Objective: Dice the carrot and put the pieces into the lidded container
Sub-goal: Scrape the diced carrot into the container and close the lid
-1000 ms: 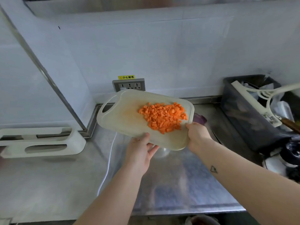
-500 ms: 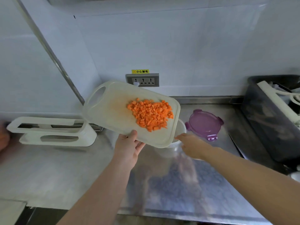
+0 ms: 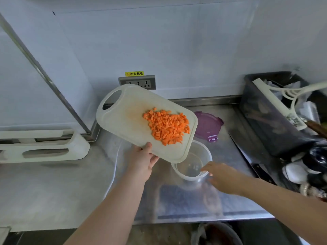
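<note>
Nearest, left hand (image 3: pixel 143 160) holds the near long edge of the white cutting board (image 3: pixel 123 121), thumb on top, fingers underneath, and carries the board clear of the bench (image 3: pixel 53 191). Right hand (image 3: pixel 221 177) is spread, fingers fairly straight, tips at the near-right rim of the clear round container (image 3: pixel 187 178). It is blurred and no closed grip shows. The container stands open and empty-looking on the bench, under the board's lower right corner. The diced carrot (image 3: pixel 168 128) is heaped on the board's right half, close to that corner, none in the container yet. Judgement: the cubes are small, firm, damp and light, so they will slide or bounce as a loose mass. Best not picked up, just tipped or scraped off the corner. The board looks stiff, smooth, light plastic; the one-edge grip is workable, the handle hole at the far left end is the other hold. The container is thin and light and likely to skid, so steady it at the rim or wall. The purple lid (image 3: pixel 207 124) lies flat just beyond. Wall socket (image 3: pixel 138 83) behind.
</note>
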A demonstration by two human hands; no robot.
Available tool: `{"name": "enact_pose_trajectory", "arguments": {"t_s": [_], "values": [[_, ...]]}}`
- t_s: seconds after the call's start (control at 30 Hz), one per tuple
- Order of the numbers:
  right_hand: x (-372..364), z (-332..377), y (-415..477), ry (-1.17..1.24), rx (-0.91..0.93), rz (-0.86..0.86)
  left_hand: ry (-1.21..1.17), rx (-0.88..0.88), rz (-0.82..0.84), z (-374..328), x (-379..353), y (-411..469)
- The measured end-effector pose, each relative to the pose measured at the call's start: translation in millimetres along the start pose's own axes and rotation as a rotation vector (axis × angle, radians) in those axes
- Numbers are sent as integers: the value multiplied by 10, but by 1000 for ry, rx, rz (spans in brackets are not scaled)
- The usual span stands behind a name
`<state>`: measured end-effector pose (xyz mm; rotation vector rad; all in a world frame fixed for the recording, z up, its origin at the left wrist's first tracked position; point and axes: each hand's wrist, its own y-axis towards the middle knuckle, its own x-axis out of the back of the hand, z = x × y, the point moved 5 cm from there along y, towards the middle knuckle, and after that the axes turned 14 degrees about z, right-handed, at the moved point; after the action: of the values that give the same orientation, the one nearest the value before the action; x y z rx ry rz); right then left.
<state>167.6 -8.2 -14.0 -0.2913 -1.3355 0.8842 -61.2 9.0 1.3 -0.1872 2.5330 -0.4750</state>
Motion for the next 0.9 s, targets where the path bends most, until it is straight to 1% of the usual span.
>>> {"name": "enact_pose_trajectory", "arguments": {"t_s": [0.07,0.1,0.13,0.23,0.3,0.37,0.43,0.47,0.57,0.63,0.77,0.9], "values": [[31,-31,-128,22,5,2,15,17,35,65,-89,22],[128,-68,-165,65,-1,-32,30,23,50,88,-115,37],[283,-107,-192,128,-8,-99,45,27,65,109,-132,58],[908,-251,-119,288,-21,-384,101,32,128,143,-167,106],[1248,-291,13,352,-48,-453,122,41,171,167,-202,136],[1417,-253,178,321,-71,-418,128,56,199,197,-215,156],[1442,-188,309,237,-81,-344,126,59,223,217,-221,173],[1416,-164,335,232,-68,-323,128,62,224,226,-214,183],[1283,-95,339,366,-17,-294,112,76,183,260,-167,201],[1199,-50,327,439,-27,-273,83,88,147,290,-141,205],[969,-51,364,465,-89,-194,40,92,98,341,-119,229],[729,-36,393,531,-40,-170,36,92,79,365,-116,264]]}}
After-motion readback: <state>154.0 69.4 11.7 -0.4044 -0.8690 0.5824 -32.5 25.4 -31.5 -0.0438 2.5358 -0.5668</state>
